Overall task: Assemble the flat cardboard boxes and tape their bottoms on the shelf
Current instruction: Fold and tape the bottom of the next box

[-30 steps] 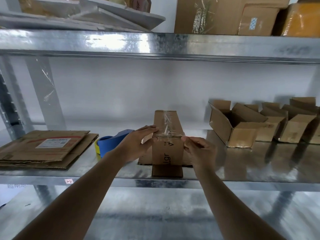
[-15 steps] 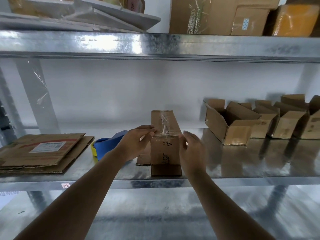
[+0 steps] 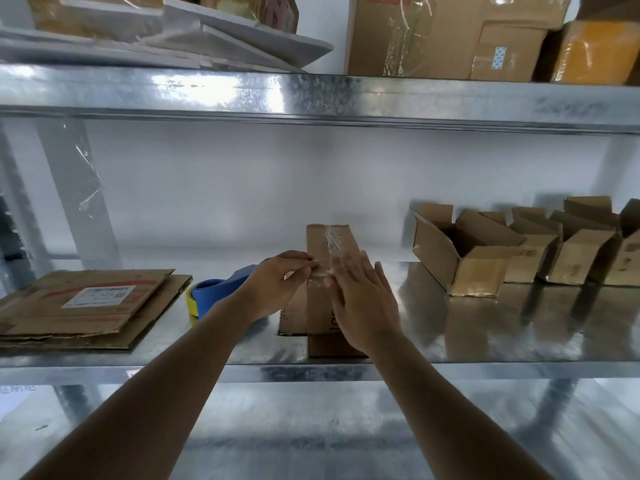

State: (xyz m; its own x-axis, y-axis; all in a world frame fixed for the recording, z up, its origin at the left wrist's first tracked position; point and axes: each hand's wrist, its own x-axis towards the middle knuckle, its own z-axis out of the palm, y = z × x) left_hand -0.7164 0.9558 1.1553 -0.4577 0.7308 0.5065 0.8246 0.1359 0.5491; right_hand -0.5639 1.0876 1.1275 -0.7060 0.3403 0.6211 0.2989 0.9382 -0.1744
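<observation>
Two bare forearms reaching up from the near edge toward the small cardboard box [image 3: 320, 299] at the front middle of the metal shelf [image 3: 485, 341]. Standing upside down there, taped bottom facing up, one flap spread flat on the shelf to its left. Clear tape [image 3: 331, 242] running along the top seam, wrinkled and shiny. Right hand [image 3: 363, 303] laid open and flat over the box's near right side, fingers spread and slightly motion-blurred, gripping nothing, palm toward the cardboard. Left hand [image 3: 277, 284] at the box's left top edge, thumb and forefinger pinched together on the end of the tape strip, other fingers curled loosely.

Just left of the box, partly hidden behind the left wrist: blue tape dispenser [image 3: 216, 294] with a yellow roll edge showing, resting on the shelf. Farther left of the box, near the shelf's front: stack of flattened cardboard boxes [image 3: 86, 306], topmost bearing a white label and a red stripe.

Right of the box and farther back: row of assembled boxes [image 3: 478, 268], standing open side up with flaps raised, touching or nearly touching one another, well apart from the box under the hands. Behind everything, plain white wall.

Above the box, upper shelf beam [image 3: 311, 95] carrying white boards on the left and larger cartons wrapped in plastic on the right.
</observation>
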